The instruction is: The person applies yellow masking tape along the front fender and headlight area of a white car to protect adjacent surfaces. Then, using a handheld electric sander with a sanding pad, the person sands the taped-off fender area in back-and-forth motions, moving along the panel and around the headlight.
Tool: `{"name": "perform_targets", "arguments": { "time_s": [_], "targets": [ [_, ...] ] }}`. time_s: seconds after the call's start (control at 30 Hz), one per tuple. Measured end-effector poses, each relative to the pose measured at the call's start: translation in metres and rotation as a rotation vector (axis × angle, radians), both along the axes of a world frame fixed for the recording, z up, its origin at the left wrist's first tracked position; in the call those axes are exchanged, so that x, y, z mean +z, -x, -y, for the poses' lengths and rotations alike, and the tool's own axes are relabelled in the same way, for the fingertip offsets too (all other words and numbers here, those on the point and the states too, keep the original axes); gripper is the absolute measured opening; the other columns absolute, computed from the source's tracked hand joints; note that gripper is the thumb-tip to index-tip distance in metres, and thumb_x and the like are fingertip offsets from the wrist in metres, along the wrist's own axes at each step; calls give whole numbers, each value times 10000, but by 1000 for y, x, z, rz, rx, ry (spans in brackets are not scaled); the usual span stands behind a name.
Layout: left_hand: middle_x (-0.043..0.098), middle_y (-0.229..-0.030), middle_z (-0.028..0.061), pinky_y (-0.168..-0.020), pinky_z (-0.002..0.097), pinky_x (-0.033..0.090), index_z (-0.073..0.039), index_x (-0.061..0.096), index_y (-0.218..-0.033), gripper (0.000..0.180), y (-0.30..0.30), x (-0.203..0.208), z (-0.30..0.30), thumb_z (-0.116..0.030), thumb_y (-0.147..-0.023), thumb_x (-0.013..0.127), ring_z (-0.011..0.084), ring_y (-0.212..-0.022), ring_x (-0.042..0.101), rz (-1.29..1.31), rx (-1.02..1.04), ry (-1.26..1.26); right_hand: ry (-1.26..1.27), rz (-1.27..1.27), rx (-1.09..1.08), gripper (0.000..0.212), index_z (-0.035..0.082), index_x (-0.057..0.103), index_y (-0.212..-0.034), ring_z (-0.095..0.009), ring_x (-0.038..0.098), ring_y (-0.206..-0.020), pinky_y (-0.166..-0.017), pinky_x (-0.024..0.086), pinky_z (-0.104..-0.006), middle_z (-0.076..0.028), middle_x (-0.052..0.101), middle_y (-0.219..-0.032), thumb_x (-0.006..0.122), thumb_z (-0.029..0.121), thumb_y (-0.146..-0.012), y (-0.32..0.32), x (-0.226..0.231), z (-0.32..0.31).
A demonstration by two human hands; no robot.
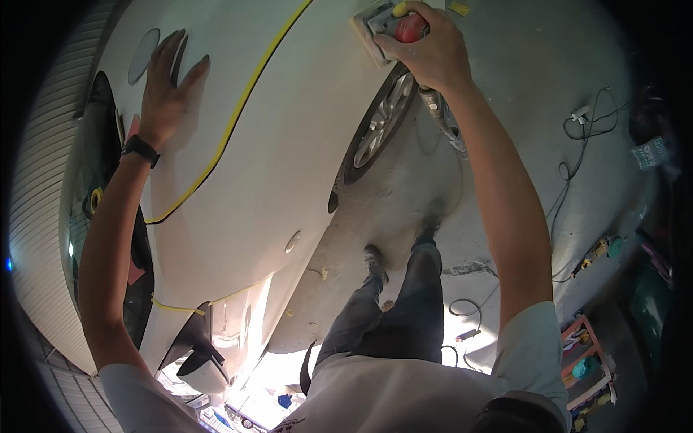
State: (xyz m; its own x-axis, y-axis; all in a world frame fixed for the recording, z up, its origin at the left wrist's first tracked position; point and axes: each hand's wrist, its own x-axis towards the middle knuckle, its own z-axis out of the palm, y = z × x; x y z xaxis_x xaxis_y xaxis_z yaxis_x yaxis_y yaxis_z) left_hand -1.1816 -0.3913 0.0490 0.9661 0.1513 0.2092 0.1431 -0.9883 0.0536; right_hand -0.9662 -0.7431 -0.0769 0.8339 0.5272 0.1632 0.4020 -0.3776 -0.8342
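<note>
Workshop bay, bare concrete floor [404, 195], dusty, with cables [577, 155] trailing across it. White car body panel [289, 130], matt and sanded-looking, edged with a yellow masking line [238, 108]. Wheel [379, 123] just below the panel edge. Left hand [167, 83] flat on panel, fingers spread wide, gripping nothing. Right hand [426, 50] closed around a red-topped sander [393, 29], pad against the panel above the wheel; hose [440, 115] hanging beneath. Ribbed shutter wall [40, 187] at left.

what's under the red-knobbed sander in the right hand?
The right hand grips the red-knobbed air sander, whose flat rectangular pad lies on the white car body panel above the silver alloy wheel. The surface directly beneath the pad is covered.
</note>
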Motion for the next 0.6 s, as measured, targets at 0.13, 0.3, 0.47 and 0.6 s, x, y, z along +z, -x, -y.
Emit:
{"name": "perform_targets", "arguments": {
  "time_s": [0.13, 0.3, 0.47, 0.6],
  "targets": [
    [496, -1532, 183, -1189, 514, 385, -81, 512, -1536, 667, 0, 3, 38, -376, -980, 734, 393, -1437, 446, 146, 74, -222, 120, 30, -22, 596, 85, 679, -1245, -280, 678, -1120, -967, 563, -403, -105, 654, -1244, 925, 318, -755, 7, -21, 64],
    [646, -1169, 179, -940, 481, 496, -37, 643, -1228, 427, 125, -21, 235, -48, -830, 798, 378, -1073, 609, 156, 51, 249, 61, -74, 32, 621, 57, 635, -1232, -302, 671, -1091, -952, 545, -424, -111, 653, -1196, 940, 218, -715, 61, -14, 190],
    [717, -1015, 101, -775, 343, 572, -41, 730, -1125, 221, 346, -19, 424, -158, -945, 782, 208, -865, 699, -640, 251, 1221, 97, -95, -22, 627, 32, 595, -1226, -296, 667, -1025, -927, 540, -409, -132, 661, -1120, 925, 187, -716, 91, 17, 278],
    [754, -994, 89, -762, 315, 573, -45, 782, -1102, 184, 408, -19, 428, -172, -972, 752, 151, -853, 698, -614, 458, 1354, 198, 39, -29, 640, 23, 588, -1230, -288, 666, -991, -911, 543, -404, -138, 665, -1096, 926, 188, -712, 108, 46, 318]
  ]
}}
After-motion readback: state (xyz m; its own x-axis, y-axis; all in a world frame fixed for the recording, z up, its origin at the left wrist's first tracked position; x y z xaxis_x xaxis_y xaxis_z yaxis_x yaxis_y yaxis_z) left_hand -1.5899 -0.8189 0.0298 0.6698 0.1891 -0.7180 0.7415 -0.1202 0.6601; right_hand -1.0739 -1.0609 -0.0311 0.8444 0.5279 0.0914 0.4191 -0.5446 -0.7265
